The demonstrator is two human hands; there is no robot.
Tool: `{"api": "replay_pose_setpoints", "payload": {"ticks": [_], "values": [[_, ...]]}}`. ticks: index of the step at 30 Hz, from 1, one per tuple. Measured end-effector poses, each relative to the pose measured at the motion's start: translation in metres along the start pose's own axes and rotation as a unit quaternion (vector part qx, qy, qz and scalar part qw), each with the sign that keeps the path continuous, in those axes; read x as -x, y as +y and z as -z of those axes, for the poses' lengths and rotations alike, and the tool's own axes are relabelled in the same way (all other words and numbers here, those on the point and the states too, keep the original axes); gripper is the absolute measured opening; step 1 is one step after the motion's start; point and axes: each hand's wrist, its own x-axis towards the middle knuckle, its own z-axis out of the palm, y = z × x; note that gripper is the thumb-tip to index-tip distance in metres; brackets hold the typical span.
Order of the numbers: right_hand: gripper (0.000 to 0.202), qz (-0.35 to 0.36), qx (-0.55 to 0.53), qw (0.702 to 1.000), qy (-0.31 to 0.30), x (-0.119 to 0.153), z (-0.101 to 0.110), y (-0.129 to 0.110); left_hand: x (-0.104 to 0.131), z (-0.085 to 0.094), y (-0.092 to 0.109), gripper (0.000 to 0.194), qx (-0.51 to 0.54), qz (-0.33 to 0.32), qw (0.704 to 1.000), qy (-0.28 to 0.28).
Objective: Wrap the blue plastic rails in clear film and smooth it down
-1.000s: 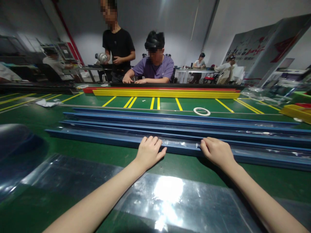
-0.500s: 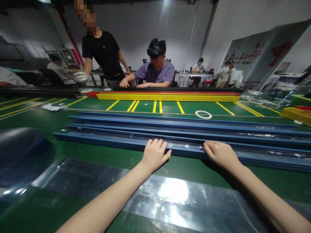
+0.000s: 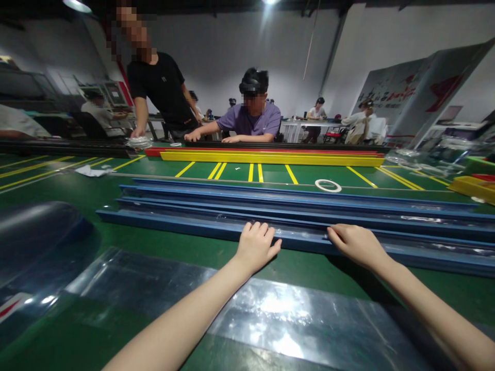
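A long blue plastic channel [image 3: 201, 230], lined with clear film, lies crosswise in front of me on the green tabletop. My left hand [image 3: 257, 245] is closed over its near wall, fingertips inside the channel and thumb stretched out to the right. To the right, my right hand [image 3: 358, 245] grips the same wall, its thumb and curled forefinger at the edge; the other fingertips are hidden. Behind this channel lie more blue channels [image 3: 232, 192], nearly parallel to it. A clear plastic film strip [image 3: 266, 314] spreads flat under my forearms, shining with reflected light.
A rolled clear sheet [image 3: 38, 242] sits at the left. Farther off are a white ring [image 3: 328, 185], a yellow channel [image 3: 270, 158] and a white paper [image 3: 93, 170]. A seated person [image 3: 251, 121] and a standing person [image 3: 162, 93] are across the table. Yellow bins [image 3: 474, 188] stand right.
The view has shifted slightly, so the table things appear a little farther right. Both my hands keep their places on the channel. The standing person's hand has lowered to the table with a clear bundle.
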Motion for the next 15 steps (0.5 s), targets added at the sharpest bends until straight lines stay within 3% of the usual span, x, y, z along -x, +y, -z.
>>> {"api": "replay_pose_setpoints", "payload": {"ticks": [6, 10, 15], "values": [[0.034, -0.014, -0.017, 0.992, 0.123, -0.015, 0.005, -0.041, 0.000, 0.001, 0.000, 0.024, -0.001, 0.002, 1.000, -0.010], [0.037, -0.022, -0.025, 0.994, 0.108, -0.027, 0.006, -0.064, 0.000, 0.001, 0.000, 0.024, -0.002, 0.004, 1.000, -0.014], [0.043, -0.006, -0.023, 0.995, 0.093, -0.029, -0.001, -0.075, 0.000, 0.001, 0.000, 0.024, 0.000, 0.005, 1.000, -0.015]]}}
